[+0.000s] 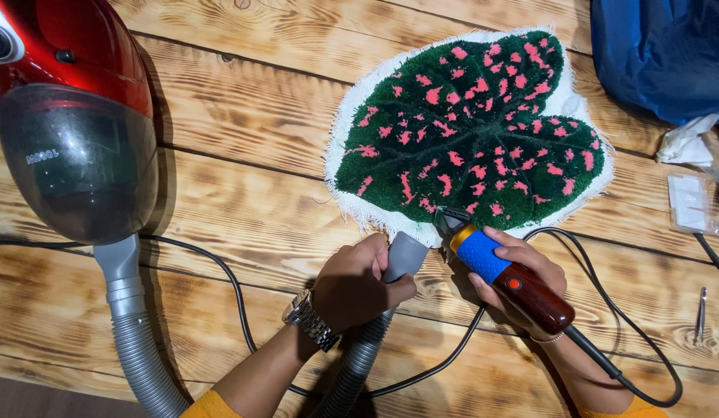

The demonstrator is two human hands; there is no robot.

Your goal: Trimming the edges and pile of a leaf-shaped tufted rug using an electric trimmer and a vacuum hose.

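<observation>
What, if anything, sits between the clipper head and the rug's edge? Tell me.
Nothing visible. The clipper in the right hand has its head right at the leaf rug's lower edge; the vacuum nozzle, in the left hand, sits beside it.

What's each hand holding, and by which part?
Left hand: vacuum hose, grip just behind its grey nozzle. Right hand: corded trimmer, grip around its blue-and-brown body, head at the leaf-shaped rug edge.

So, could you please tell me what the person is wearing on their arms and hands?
The left hand is bare, with a silver metal-link wristwatch on that wrist. The right hand is also bare, with a thin bracelet at its wrist. Orange-yellow sleeve cuffs show at the bottom edge on both arms.
</observation>
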